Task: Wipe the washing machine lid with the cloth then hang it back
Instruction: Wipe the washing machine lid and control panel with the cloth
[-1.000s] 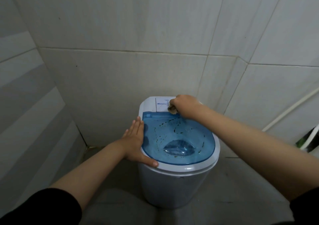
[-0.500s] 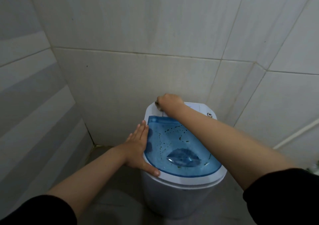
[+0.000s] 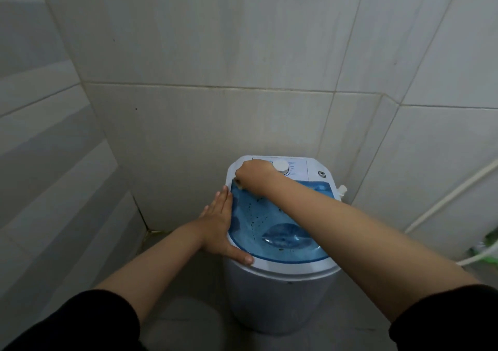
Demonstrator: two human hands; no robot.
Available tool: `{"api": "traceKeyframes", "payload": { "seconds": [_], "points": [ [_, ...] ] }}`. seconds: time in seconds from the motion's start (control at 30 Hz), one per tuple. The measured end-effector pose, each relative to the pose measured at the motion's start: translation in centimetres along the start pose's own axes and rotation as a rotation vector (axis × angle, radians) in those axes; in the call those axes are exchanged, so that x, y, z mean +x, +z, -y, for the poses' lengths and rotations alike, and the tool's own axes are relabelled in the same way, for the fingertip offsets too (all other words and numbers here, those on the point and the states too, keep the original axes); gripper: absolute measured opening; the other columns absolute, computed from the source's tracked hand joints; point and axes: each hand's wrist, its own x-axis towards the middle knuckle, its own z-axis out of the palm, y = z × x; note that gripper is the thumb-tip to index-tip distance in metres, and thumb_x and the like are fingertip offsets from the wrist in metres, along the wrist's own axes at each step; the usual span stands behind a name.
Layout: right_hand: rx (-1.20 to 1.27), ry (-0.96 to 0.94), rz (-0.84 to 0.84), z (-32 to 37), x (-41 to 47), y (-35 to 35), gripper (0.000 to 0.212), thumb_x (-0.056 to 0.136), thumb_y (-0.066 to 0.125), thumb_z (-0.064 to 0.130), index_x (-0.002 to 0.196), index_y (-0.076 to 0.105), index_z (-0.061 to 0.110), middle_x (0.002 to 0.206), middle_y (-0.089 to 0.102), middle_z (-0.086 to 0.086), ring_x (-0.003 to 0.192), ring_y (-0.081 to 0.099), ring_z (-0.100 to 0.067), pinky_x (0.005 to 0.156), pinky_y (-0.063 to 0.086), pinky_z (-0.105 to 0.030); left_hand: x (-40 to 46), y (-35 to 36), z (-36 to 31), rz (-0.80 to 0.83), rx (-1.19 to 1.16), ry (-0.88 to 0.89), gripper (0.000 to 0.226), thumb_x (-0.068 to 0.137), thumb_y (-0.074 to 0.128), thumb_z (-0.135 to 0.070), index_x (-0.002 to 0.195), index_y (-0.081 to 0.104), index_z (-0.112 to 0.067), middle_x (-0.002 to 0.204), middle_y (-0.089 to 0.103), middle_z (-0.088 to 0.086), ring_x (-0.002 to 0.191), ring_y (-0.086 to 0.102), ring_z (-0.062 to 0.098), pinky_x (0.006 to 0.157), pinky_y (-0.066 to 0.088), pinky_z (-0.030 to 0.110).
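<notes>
A small white washing machine [image 3: 272, 296] stands on the floor against the tiled wall. Its see-through blue lid [image 3: 258, 216] is closed, with dark specks showing through it. My right hand [image 3: 254, 177] is fisted at the lid's far left corner, beside the white control dial [image 3: 281, 166]. A small pale bit of cloth [image 3: 238, 184] shows under the fingers; most of it is hidden in the fist. My left hand [image 3: 219, 229] lies flat with fingers together against the machine's left rim, thumb on the front rim.
Grey tiled walls close in behind and on the left. A white pipe [image 3: 452, 197] runs diagonally along the right wall, with a white hose and something green [image 3: 487, 245] at the far right edge. A white knob [image 3: 342, 190] sticks out at the machine's right side.
My right hand has slid from the dial area leftward and then a little toward me, onto the lid's far left corner. The left hand has stayed on the rim. The camera has shifted.
</notes>
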Motion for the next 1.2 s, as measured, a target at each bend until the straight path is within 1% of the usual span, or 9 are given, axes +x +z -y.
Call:
{"api": "traceKeyframes", "payload": {
  "seconds": [0.13,0.2,0.3,0.4,0.63,0.73,0.97,1.1,1.2],
  "points": [
    [-0.006,-0.036,0.055,-0.9,-1.3,-1.2,0.032,0.089,0.051,0.003,0.121,0.056,0.006,0.121,0.061,-0.010,0.111,0.058,-0.025,0.077,0.044,-0.028,-0.1,0.0,0.0,-0.011,-0.007,0.011,0.157,0.039,0.067,-0.082,0.140,-0.033,-0.015,0.150,-0.039,0.003,0.140,-0.030,0.022,0.118,-0.005,0.047],
    [-0.044,-0.035,0.064,-0.7,-1.8,-1.0,0.033,0.089,0.051,0.002,0.121,0.057,0.007,0.120,0.062,-0.009,0.109,0.060,-0.024,0.074,0.043,-0.028,-0.1,0.0,0.1,-0.014,-0.014,0.012,0.156,0.040,0.067,-0.082,0.141,-0.032,-0.015,0.150,-0.039,0.003,0.140,-0.031,0.021,0.118,-0.005,0.048],
    [-0.047,-0.011,0.046,0.3,-2.7,-0.7,0.032,0.092,0.045,0.002,0.121,0.056,0.005,0.122,0.060,-0.013,0.110,0.060,-0.028,0.079,0.049,-0.034,-0.1,0.2,0.2,-0.030,-0.018,0.011,0.155,0.041,0.068,-0.081,0.141,-0.031,-0.015,0.151,-0.038,0.003,0.140,-0.030,0.021,0.115,-0.008,0.045],
    [-0.071,-0.034,0.023,1.3,-4.1,-0.5,0.031,0.095,0.041,0.005,0.122,0.056,0.005,0.123,0.060,-0.014,0.111,0.060,-0.030,0.081,0.050,-0.036,-0.1,0.2,0.1,-0.033,-0.012,0.007,0.154,0.043,0.069,-0.079,0.142,-0.029,-0.014,0.151,-0.038,0.004,0.140,-0.029,0.021,0.115,-0.008,0.044],
    [-0.121,-0.082,-0.005,2.7,-6.3,0.7,0.028,0.096,0.044,0.008,0.119,0.058,0.007,0.116,0.063,-0.012,0.103,0.063,-0.029,0.072,0.051,-0.036,-0.2,0.1,0.1,-0.009,0.008,0.005,0.154,0.044,0.067,-0.080,0.142,-0.029,-0.010,0.150,-0.039,0.006,0.140,-0.030,0.023,0.116,-0.007,0.046],
    [-0.121,-0.111,-0.014,2.7,-6.8,0.5,0.027,0.096,0.045,0.009,0.120,0.058,0.008,0.114,0.064,-0.011,0.101,0.065,-0.029,0.073,0.051,-0.036,-0.2,0.1,0.1,-0.003,0.017,0.006,0.155,0.041,0.065,-0.082,0.142,-0.029,-0.010,0.150,-0.039,0.006,0.140,-0.030,0.023,0.116,-0.007,0.047],
    [-0.080,-0.151,0.043,2.9,-8.6,-0.4,0.032,0.092,0.051,0.010,0.124,0.055,0.012,0.117,0.062,-0.010,0.103,0.062,-0.028,0.067,0.043,-0.032,-0.3,0.1,0.0,0.003,0.025,-0.001,0.153,0.046,0.067,-0.079,0.141,-0.030,-0.009,0.149,-0.039,0.006,0.140,-0.030,0.023,0.118,-0.006,0.048],
    [-0.032,-0.180,0.086,3.4,-9.7,-0.7,0.034,0.090,0.055,0.012,0.125,0.055,0.012,0.115,0.062,-0.011,0.101,0.062,-0.028,0.070,0.044,-0.034,-0.3,0.1,0.0,0.005,0.023,-0.010,0.158,0.036,0.062,-0.085,0.141,-0.030,-0.009,0.150,-0.038,0.006,0.140,-0.030,0.024,0.118,-0.006,0.048],
    [0.121,-0.167,0.173,1.8,-9.9,-1.8,0.043,0.085,0.062,0.011,0.126,0.053,0.019,0.116,0.063,-0.007,0.103,0.060,-0.027,0.071,0.040,-0.031,-0.3,0.1,0.0,0.003,0.025,-0.005,0.160,0.032,0.057,-0.088,0.142,-0.029,-0.009,0.151,-0.037,0.007,0.141,-0.028,0.024,0.117,-0.005,0.047]
  ]
}}
